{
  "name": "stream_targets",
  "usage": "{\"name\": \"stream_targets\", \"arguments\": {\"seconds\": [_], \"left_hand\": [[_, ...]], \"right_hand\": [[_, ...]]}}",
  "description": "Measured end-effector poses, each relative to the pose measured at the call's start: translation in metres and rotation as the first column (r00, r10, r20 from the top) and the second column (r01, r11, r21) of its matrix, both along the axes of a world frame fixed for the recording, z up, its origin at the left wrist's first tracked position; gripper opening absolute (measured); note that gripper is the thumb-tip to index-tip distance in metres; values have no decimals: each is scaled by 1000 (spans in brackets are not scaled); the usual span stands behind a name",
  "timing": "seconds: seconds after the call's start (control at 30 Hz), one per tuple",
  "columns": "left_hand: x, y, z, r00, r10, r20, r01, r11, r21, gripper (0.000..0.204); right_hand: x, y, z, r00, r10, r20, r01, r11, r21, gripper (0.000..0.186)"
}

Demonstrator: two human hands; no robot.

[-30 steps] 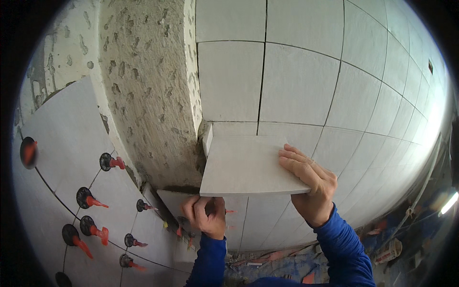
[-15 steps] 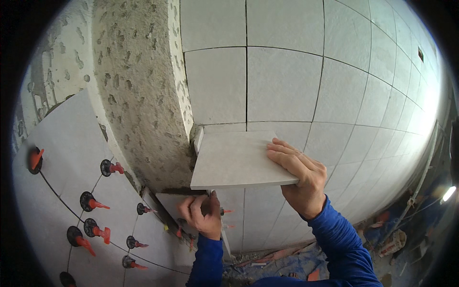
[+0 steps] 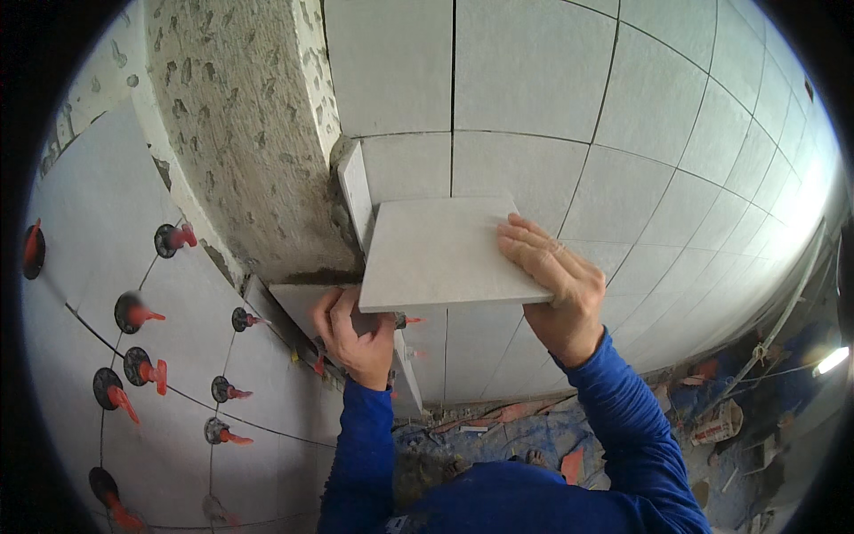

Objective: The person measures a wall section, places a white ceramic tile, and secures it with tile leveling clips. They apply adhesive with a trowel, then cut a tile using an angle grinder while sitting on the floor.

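A loose pale rectangular tile (image 3: 436, 254) lies nearly horizontal against the tiled wall. My right hand (image 3: 556, 285) grips its right end, fingers over the top face and palm below the edge. My left hand (image 3: 354, 334) is curled under the tile's left front corner; what its fingers hold is partly hidden. A narrow upright tile piece (image 3: 358, 191) stands beside the loose tile along the rough concrete column (image 3: 240, 125). Another tile piece (image 3: 298, 307) sits below the column, just left of my left hand.
Tiled wall (image 3: 525, 71) spans the right. Large tiles (image 3: 178, 303) on the left wall carry several black-and-red leveling clips (image 3: 140, 365). A pipe (image 3: 761, 347), a lit tube (image 3: 833, 360) and blue sheeting with debris (image 3: 525, 436) lie low at the right.
The loose tile and both hands sit a little lower against the wall, exposing more of the narrow upright piece. The whole view has also shifted, showing more of my body and the floor.
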State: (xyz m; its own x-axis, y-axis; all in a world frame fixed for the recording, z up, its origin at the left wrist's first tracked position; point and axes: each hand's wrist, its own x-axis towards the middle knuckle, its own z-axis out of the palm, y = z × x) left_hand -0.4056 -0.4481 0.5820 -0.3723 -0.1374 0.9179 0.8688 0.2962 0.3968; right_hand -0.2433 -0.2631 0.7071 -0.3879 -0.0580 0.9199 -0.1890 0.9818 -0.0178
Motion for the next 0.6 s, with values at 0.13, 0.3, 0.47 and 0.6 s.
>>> {"name": "stream_targets", "arguments": {"seconds": [0.13,0.3,0.47,0.6], "left_hand": [[0,-7,0,995,-98,28,97,995,34,45],[5,-4,7,999,-16,49,17,1000,-19,37],[7,3,10,1000,13,9,-13,1000,3,33],[7,7,11,1000,30,-10,-29,999,14,31]], "right_hand": [[1,-2,-34,1000,-8,-3,8,1000,1,48],[-4,-8,-55,999,22,38,-22,1000,0,44],[-6,-9,-62,999,19,36,-18,1000,-16,38],[-5,-9,-61,998,14,66,-13,1000,-23,38]]}}
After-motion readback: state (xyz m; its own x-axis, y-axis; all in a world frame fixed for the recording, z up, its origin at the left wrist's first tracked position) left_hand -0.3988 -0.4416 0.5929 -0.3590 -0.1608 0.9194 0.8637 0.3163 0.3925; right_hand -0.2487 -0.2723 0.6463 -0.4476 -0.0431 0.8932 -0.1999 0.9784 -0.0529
